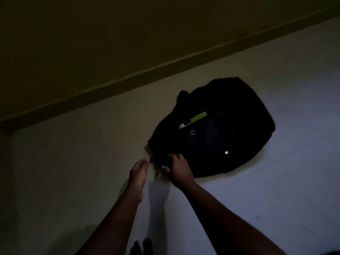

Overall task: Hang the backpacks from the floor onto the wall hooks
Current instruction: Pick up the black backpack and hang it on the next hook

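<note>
Black soft cloth backpack (217, 129), slack against wall (73, 162); top loop pinched by left hand (138, 170), gripped by right hand (179, 172); best held there.

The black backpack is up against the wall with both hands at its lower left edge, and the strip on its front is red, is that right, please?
Not quite: the strip on the black backpack is yellow-green, not red, as the head view shows. The rest holds: the backpack is up against the wall, with the left hand and right hand at its lower left edge.
</note>
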The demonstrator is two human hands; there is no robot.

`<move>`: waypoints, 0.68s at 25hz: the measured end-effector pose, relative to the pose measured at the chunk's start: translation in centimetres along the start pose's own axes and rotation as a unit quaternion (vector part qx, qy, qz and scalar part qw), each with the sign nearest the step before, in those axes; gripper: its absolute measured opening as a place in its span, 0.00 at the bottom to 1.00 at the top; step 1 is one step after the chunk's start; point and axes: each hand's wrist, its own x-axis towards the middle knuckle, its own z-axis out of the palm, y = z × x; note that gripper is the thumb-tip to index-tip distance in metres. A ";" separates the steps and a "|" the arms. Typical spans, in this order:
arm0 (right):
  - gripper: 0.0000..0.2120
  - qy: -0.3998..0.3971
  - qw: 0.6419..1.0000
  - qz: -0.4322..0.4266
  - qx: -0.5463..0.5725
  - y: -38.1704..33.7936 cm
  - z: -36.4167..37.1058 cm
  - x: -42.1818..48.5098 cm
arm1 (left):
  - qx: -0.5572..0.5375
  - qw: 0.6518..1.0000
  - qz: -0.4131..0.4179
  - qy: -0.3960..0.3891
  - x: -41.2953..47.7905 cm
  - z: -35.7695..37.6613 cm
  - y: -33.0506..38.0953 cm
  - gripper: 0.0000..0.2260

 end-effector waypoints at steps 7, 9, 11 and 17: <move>0.21 0.053 0.959 -0.072 -0.268 6.3 8.9 8.4 | -0.056 0.996 -0.059 -0.021 9.4 2.4 -6.8 0.19; 0.19 0.059 0.959 -0.103 -0.258 6.3 9.0 7.9 | -0.058 0.996 -0.066 -0.030 9.2 2.6 -7.0 0.19; 0.16 0.044 0.973 -0.096 -0.206 5.8 7.8 6.5 | -0.061 0.995 -0.071 -0.036 7.4 2.7 -6.5 0.17; 0.19 0.020 0.997 -0.028 0.069 -0.5 -2.3 -4.9 | -0.117 0.993 -0.025 0.000 -5.1 0.7 -0.2 0.14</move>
